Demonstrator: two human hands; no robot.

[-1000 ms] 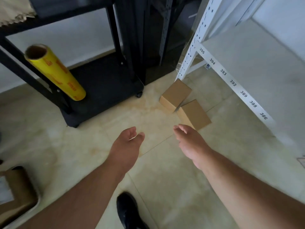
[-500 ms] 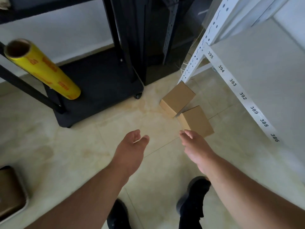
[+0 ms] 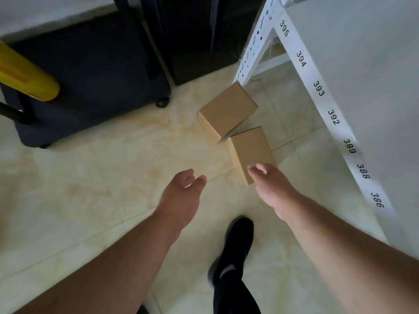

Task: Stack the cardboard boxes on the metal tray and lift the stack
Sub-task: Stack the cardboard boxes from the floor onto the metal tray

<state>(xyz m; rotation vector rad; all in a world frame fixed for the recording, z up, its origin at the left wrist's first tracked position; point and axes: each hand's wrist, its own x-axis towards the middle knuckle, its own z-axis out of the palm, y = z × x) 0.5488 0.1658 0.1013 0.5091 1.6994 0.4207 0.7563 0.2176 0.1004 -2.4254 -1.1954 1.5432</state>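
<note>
Pale tiled floor (image 3: 90,177) fills most of the frame; white shelving unit (image 3: 362,64) occupies the upper right, its front edge bearing numbered labels from 395 to 386; black wheeled cart (image 3: 90,75) stands at upper left, with a yellow film roll (image 3: 25,80) leaning over it at the left edge; two cardboard boxes lie on the floor at centre right, the far box (image 3: 229,109) by the shelf post, the near box (image 3: 251,150) touching it at one corner; left hand (image 3: 181,196), loosely spread and empty, hangs at centre; right hand (image 3: 269,186), fingers apart and empty, overlaps the near box's lower corner; black shoe (image 3: 233,248) at lower centre.
</note>
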